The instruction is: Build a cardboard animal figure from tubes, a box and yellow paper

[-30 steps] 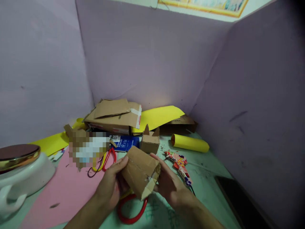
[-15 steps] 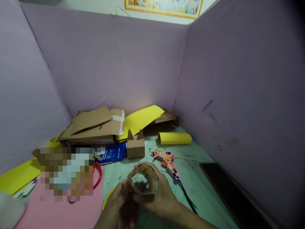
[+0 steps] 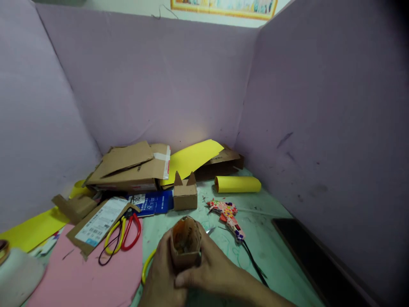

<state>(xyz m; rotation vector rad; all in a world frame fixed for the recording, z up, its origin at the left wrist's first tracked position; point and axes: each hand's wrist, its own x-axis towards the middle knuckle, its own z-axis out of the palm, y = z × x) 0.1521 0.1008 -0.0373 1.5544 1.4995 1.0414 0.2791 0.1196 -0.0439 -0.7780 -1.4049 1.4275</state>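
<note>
A cardboard tube point(image 3: 185, 259) with a creased, angular rim stands between my hands, its open end facing me. My left hand point(image 3: 159, 270) is wrapped round its left side. Around the right side closes my right hand point(image 3: 214, 262), its thumb lying across the front below the rim. Behind the tube sits a small cardboard box with two pointed ears point(image 3: 185, 198). To the right lies a flower-patterned glue gun point(image 3: 228, 215) with a black cord. A yellow handle loop point(image 3: 146, 266) and a metal blade tip point(image 3: 211, 230) show beside my hands; the rest is hidden.
Red-and-yellow scissors point(image 3: 126, 232) lie left on pink sheets point(image 3: 86, 281), near a labelled cardboard piece point(image 3: 99, 224). Folded cardboard point(image 3: 128, 166), a yellow sheet point(image 3: 193, 160) and a yellow roll point(image 3: 238, 184) are at the back. A dark panel point(image 3: 297, 251) lies right.
My hands have drawn the tube slightly left and toward me, turning its opening. My left hand now wraps its side more fully. The view has shifted slightly.
</note>
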